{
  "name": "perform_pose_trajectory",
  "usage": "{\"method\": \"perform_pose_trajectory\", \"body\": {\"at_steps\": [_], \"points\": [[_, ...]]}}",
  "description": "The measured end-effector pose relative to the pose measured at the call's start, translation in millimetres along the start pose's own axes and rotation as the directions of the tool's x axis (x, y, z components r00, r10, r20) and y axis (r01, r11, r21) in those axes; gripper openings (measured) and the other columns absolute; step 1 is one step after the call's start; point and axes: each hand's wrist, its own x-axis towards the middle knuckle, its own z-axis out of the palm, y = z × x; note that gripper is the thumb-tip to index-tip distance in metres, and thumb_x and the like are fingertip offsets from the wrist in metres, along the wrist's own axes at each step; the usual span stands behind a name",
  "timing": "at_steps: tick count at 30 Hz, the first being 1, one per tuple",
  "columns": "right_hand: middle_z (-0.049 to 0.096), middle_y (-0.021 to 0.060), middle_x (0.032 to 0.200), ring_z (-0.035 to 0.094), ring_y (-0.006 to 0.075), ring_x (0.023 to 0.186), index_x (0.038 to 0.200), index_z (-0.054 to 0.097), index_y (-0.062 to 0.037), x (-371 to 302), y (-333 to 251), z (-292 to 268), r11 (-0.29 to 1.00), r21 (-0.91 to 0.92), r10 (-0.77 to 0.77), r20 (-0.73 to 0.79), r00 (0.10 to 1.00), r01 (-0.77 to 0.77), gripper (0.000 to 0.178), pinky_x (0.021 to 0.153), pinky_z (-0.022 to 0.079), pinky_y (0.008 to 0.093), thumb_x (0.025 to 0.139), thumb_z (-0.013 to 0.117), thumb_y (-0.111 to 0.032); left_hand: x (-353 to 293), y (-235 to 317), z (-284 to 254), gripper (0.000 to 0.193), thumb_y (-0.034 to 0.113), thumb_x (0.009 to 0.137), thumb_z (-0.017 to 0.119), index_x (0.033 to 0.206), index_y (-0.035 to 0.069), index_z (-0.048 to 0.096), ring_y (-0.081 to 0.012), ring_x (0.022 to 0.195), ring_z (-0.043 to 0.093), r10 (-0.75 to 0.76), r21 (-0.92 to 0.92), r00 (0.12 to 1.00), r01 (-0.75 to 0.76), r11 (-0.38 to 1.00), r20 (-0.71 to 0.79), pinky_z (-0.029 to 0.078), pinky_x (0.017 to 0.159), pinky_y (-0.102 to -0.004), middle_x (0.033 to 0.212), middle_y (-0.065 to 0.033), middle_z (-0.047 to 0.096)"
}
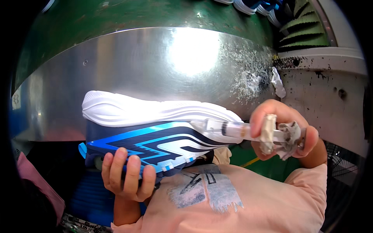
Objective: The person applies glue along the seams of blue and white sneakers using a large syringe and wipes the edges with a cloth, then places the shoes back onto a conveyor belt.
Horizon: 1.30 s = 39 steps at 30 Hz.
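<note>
A blue and navy sports shoe [128, 134] lies on its side, its thick white sole [151, 110] turned up and away from me. My left hand [126, 176] grips it from below, with the fingers over the upper near the heel and the thumb hidden. My right hand [285, 112] is closed around a syringe [235, 130], whose barrel is wrapped with pale, dirty padding where the fingers and thumb press. The syringe's tip reaches the seam between sole and upper at the forefoot. Whether it touches the seam I cannot tell.
A shiny metal plate [128, 58] lies beyond the shoe, with whitish scraps stuck at its right. Crumpled white paper [278, 82] sits at its right edge. Behind it is a green surface [136, 15]. More shoes [246, 6] stand at the far right, near a green ridged rack [307, 27].
</note>
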Motion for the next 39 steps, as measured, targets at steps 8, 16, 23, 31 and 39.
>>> {"method": "perform_pose_trajectory", "body": {"at_steps": [8,16,23,31,39], "points": [[0.049,0.0064,0.077,0.046,0.0077,0.062,0.109,0.038,0.0058,-41,68,-44,0.931,0.136,-0.325,-0.107,0.940,0.338,0.093,0.051,0.036,0.0188,0.063,0.044,-0.074,28,3,10,0.025,0.022,0.083,0.051,0.099,0.003,0.047,-0.0338,0.093,0.055,0.039,0.064,0.999,-0.041,0.997,0.031,0.045,0.081,-0.0483,0.100,-0.0143,0.055],[0.046,0.0048,0.078,0.040,0.0059,0.057,0.113,0.033,0.0054,-37,113,-59,0.659,0.411,-0.628,-0.161,0.762,0.630,0.092,0.049,0.031,0.0175,0.067,0.037,-0.074,74,11,2,0.050,0.036,0.075,0.062,0.104,-0.003,0.049,-0.0373,0.091,0.055,0.070,0.110,0.989,-0.085,0.990,0.132,0.044,0.082,-0.0475,0.098,-0.0182,0.056],[0.047,0.0065,0.092,0.044,0.0064,0.072,0.116,0.032,0.0055,-45,104,-48,0.785,0.324,-0.452,-0.282,0.846,0.527,0.092,0.060,0.037,0.0188,0.065,0.046,-0.070,98,8,-1,0.066,0.023,0.052,0.080,0.106,-0.003,0.052,-0.0339,0.097,0.054,0.003,-0.010,0.973,-0.001,1.000,0.232,0.041,0.086,-0.0389,0.105,-0.0191,0.055],[0.046,0.0051,0.072,0.040,0.0066,0.058,0.112,0.029,0.0051,-21,108,-48,0.781,0.138,-0.498,-0.450,0.741,0.609,0.096,0.050,0.033,0.0187,0.061,0.042,-0.075,156,2,22,0.070,0.016,0.042,0.082,0.103,-0.003,0.054,-0.0242,0.087,0.057,-0.080,-0.194,0.878,0.192,0.962,0.471,0.042,0.081,-0.0306,0.094,-0.0145,0.059],[0.046,0.0084,0.088,0.046,0.0099,0.073,0.116,0.029,0.0066,5,112,-25,0.633,0.312,-0.600,-0.381,0.703,0.709,0.094,0.061,0.038,0.0203,0.059,0.065,-0.060,221,-46,28,0.063,0.026,0.038,0.083,0.086,-0.006,0.057,-0.0143,0.070,0.056,-0.105,-0.252,0.615,0.465,0.849,0.781,0.045,0.069,-0.0253,0.074,-0.0083,0.058]]}}
